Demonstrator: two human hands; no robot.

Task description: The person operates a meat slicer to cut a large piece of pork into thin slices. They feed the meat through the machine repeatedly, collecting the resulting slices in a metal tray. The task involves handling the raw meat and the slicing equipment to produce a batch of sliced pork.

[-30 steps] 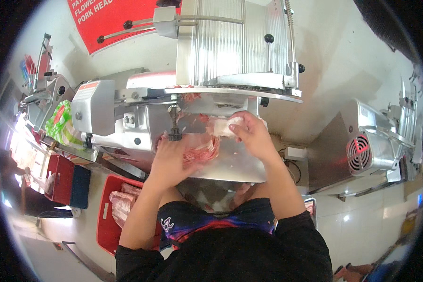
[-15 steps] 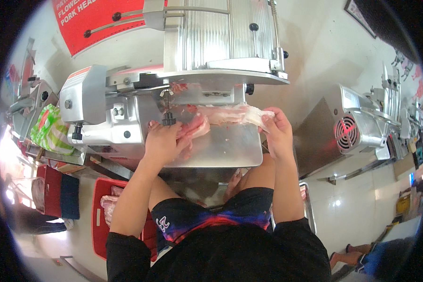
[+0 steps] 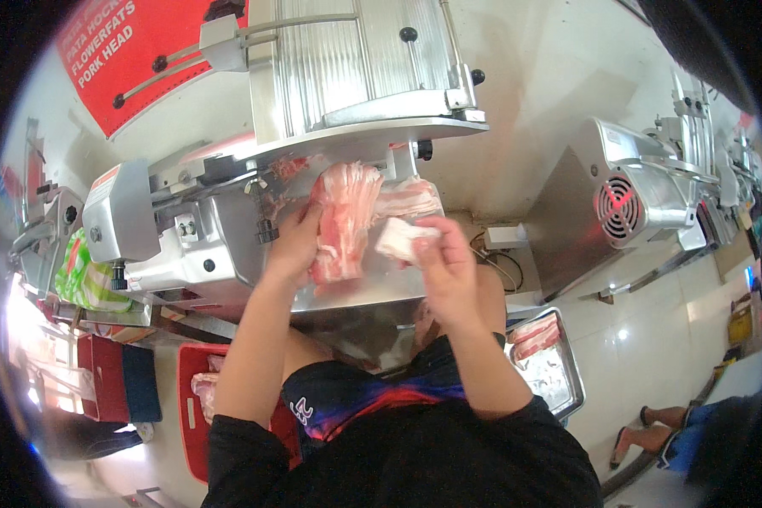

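Observation:
A thick stack of thin pink-and-white meat slices (image 3: pixel 343 224) stands out from the slicer's metal tray (image 3: pixel 381 295). My left hand (image 3: pixel 295 245) is closed on its left side. In front of my body, my right hand (image 3: pixel 447 258) pinches a pale, mostly white piece of fat (image 3: pixel 405 240) beside the stack. More meat slices (image 3: pixel 408 200) lie on the tray behind that piece. The meat slicer (image 3: pixel 203 224) stands right behind my hands. Some reddish meat scraps (image 3: pixel 289 167) cling near its blade area.
The slicer's ribbed carriage (image 3: pixel 339 68) rises at the back. A red crate (image 3: pixel 188 415) with meat is on the floor at left. At my right knee sits a metal tray (image 3: pixel 550 372) with meat slices. Another slicer (image 3: pixel 622 203) stands at right. A person's legs (image 3: pixel 652 436) show at lower right.
The long strip stretched between my hands is no longer held that way. My left hand now holds a slice stack. My right hand has come inward with a white fat piece. The view has turned slightly.

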